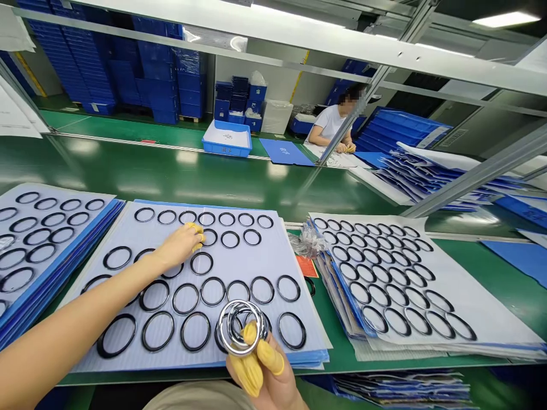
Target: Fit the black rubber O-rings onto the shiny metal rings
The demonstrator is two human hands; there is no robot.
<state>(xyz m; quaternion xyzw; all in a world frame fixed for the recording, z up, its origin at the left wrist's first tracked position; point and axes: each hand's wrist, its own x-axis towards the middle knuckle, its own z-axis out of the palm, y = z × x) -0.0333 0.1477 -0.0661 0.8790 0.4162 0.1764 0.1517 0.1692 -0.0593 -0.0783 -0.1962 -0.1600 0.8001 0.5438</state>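
Observation:
My left hand (186,242), with yellow finger cots on its fingertips, reaches over the middle sheet. Its fingers are pinched at the left edge of a black ring (216,237) in the second row from the back. In front of me, my right hand (260,364), also in yellow finger cots, holds several shiny chrome rings (222,327) bunched together. Rows of black rings (186,298) lie spaced out on the white sheet (273,250) around both hands. The held rings partly cover a black ring behind them.
More black rings lie on a left stack (64,259) and a right stack (461,285). Crumpled clear plastic (310,242) and a red card (306,266) sit between stacks. Across the green bench are a blue tray (226,151) and a seated person (329,125). A metal post (482,171) slants at right.

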